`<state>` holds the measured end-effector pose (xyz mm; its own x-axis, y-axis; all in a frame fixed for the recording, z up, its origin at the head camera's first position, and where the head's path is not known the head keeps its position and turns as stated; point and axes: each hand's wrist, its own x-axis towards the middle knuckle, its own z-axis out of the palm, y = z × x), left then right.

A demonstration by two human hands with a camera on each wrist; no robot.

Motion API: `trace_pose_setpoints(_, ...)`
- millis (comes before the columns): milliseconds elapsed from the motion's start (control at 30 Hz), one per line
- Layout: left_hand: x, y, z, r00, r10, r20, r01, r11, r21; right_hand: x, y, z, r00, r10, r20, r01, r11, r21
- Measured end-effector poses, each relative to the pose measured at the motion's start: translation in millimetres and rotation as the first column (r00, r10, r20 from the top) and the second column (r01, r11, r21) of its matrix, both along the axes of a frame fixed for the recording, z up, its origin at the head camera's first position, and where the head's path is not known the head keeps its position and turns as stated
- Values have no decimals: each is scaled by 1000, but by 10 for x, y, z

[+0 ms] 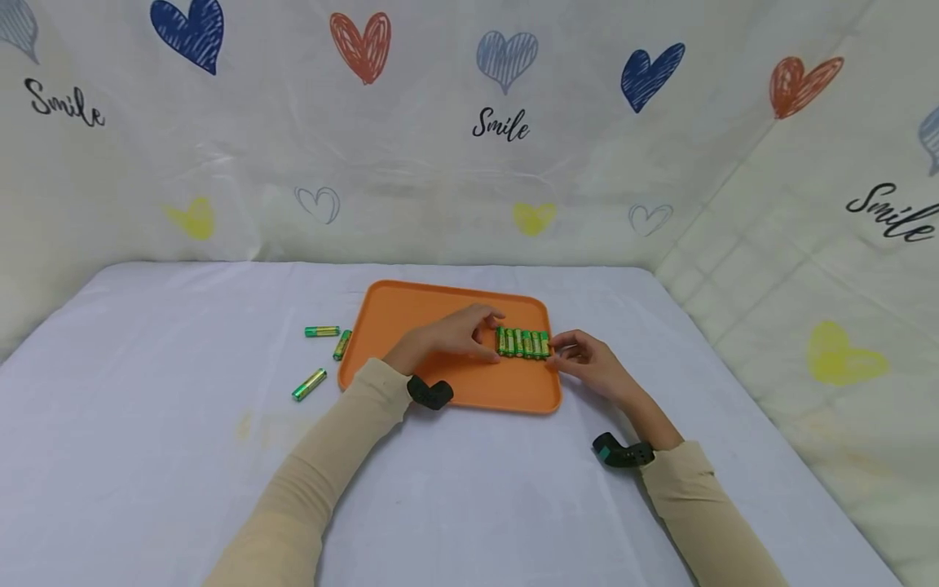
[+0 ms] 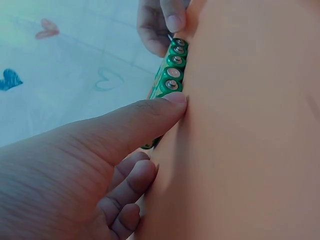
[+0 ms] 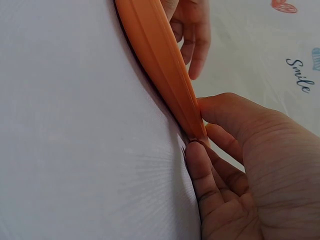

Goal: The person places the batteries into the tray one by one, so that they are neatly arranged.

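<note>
“Near the right edge of the orange, rectangular plastic tray (image 1: 411, 306) sits a row of green-and-gold cylindrical metal batteries (image 1: 523, 343). How would they handle?”

“Likely light, stiff and prone to rolling; I'd grasp each around its middle.”

“And the hands?”

“The left hand (image 1: 456, 333) is half open around the row's left end; the right hand (image 1: 592, 365) curls loosely by its right end. Whether either grips, I can't tell.”

“Room?”

“Tray edge close rightward, bare tray leftward.”
</note>
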<state>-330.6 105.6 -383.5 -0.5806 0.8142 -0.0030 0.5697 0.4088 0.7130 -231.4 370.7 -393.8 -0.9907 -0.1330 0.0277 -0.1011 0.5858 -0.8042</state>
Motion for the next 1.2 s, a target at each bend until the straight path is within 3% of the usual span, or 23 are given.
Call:
trace_pose_setpoints(167,19,-35,20,999,1,33,-1,1000,3,-1,-2,-2,1000,1,-4,-1,1000,3)
trace_pose_setpoints(467,78,-105,79,999,51,17,-50,996,-70,6,-11,-7,1000,4,-17,-4,1000,2)
trace_pose_setpoints(933,128,-311,98,1000,21,-16,-22,997,-73,7,0,-10,999,25,-28,-25,1000,0)
trace_pose_setpoints(1200,155,-448,95,999,51,16,-49,995,-87,13,-3,2,1000,18,-22,-17,1000,12)
